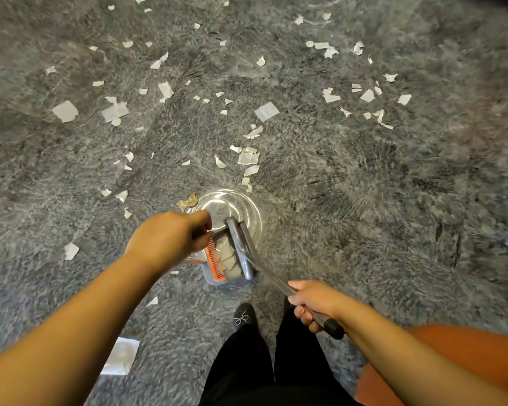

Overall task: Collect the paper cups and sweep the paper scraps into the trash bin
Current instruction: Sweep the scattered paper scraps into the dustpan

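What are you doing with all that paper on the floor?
A person is cleaning up. The left hand grips the dustpan, which already has some scraps in it, and the right hand holds the broom handle. The pan sits next to a shiny round lid on the grey carpet. Lots of paper scraps are not yet swept up.
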`<move>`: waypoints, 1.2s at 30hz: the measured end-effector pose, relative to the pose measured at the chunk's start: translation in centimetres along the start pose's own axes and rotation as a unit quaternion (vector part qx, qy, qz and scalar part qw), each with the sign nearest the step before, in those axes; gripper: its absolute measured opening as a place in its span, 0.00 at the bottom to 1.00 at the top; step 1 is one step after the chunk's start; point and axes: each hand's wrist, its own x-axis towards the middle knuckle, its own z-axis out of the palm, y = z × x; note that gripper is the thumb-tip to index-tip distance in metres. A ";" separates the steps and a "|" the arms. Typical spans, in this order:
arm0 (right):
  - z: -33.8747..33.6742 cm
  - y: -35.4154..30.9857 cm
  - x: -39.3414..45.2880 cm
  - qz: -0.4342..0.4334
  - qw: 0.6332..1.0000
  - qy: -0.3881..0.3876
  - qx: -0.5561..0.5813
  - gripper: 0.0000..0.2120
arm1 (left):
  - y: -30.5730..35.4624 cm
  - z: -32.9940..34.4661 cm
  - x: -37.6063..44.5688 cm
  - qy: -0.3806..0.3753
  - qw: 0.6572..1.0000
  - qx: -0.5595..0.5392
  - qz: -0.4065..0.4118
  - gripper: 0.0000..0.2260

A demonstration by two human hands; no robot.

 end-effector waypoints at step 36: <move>20.3 -0.4 2.0 -0.058 0.984 0.039 -0.164 0.23 | -16.1 -4.0 -33.9 0.112 0.949 -0.057 -0.288 0.08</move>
